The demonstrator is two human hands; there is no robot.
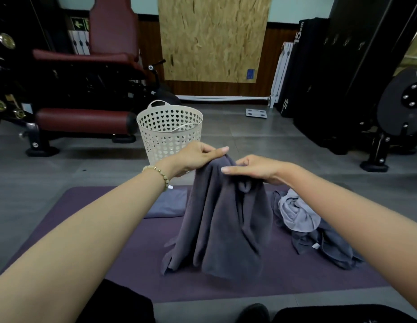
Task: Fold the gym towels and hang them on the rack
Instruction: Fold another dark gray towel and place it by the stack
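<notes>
A dark grey towel [223,224] hangs from both my hands above the purple mat [91,206], its lower edge touching the mat. My left hand [198,159] pinches its top edge on the left. My right hand [251,170] grips the bunched top just to the right, the two hands close together. A folded bluish-grey towel [167,203] lies flat on the mat behind my left wrist. A loose heap of grey towels [314,229] lies on the mat to the right, partly hidden by my right forearm. No rack is in view.
A white perforated laundry basket [170,131] stands on the grey floor just beyond the mat. A dark red weight bench [86,89] fills the left, black gym machines [366,89] the right. A small white scale [256,113] lies near the far wall.
</notes>
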